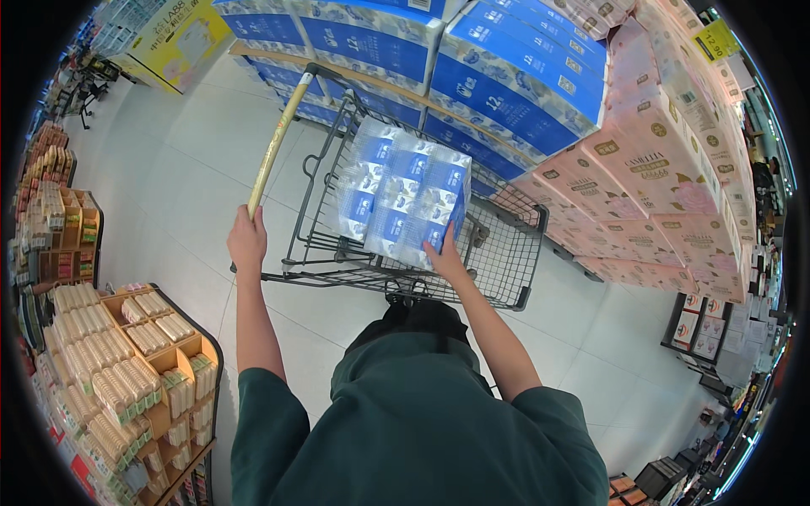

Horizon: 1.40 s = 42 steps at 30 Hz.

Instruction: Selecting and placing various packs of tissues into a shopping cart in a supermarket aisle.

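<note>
A dark wire shopping cart [516,268] stands crosswise before me, its yellow handle bar [280,135] on the left. My left hand [247,239] is closed around the near end of that bar. In the cart rests a blue-and-white plastic-wrapped pack of tissues [403,196], tilted a little. My right hand [445,255] lies against the pack's near right corner, thumb and fingers apart on the wrap; the undersides of those fingers are hidden. The cart's right part shows bare wire mesh.
Blue-and-white cartons [515,84] are stacked just beyond the cart. Pink tissue packs [650,177] pile up at the right. A wooden display shelf [160,363] with packaged goods stands at the lower left, and a yellow carton [181,42] at the far left. Pale floor tiles [194,152] lie between them.
</note>
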Motion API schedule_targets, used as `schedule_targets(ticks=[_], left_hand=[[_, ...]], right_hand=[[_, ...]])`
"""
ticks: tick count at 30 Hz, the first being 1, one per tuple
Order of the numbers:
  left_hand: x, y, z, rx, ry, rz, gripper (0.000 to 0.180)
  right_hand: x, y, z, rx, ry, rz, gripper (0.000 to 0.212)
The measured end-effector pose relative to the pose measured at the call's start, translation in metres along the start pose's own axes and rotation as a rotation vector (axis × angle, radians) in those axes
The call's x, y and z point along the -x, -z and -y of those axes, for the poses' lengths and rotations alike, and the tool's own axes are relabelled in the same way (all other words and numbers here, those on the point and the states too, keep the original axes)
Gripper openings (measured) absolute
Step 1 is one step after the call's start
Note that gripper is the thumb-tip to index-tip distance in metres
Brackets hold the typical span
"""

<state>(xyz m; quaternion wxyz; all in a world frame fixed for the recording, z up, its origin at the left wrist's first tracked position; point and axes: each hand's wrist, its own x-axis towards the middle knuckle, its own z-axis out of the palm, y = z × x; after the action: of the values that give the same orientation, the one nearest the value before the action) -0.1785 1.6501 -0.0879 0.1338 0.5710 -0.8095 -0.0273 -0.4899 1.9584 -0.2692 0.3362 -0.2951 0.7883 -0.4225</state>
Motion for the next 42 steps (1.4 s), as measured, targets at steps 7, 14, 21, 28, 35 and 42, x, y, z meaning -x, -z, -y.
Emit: schedule_targets(ticks=[7,14,21,28,35,42], left_hand=[[-0.021,0.008,0.017,-0.016,0.046,0.005,0.032],[-0.051,0.012,0.056,-0.073,0.065,-0.032,0.031],[-0.114,0.016,0.113,-0.041,0.037,-0.039,0.032],[-0.194,0.014,0.173,-0.027,0.029,-0.039,0.032],[-0.258,0.017,0.203,0.020,0.073,-0.033,0.033],[-0.314,0.004,0.245,-0.115,0.170,-0.012,0.035]], right_hand=[[-0.013,-0.031,0.012,-0.013,0.048,0.015,0.110],[-0.039,-0.060,0.063,0.037,-0.008,0.123,0.112],[-0.076,-0.112,0.117,0.031,-0.076,0.161,0.110],[-0.117,-0.181,0.162,0.053,-0.032,0.090,0.107],[-0.155,-0.232,0.199,0.077,-0.016,0.087,0.108],[-0.194,-0.278,0.233,0.001,-0.059,0.158,0.107]])
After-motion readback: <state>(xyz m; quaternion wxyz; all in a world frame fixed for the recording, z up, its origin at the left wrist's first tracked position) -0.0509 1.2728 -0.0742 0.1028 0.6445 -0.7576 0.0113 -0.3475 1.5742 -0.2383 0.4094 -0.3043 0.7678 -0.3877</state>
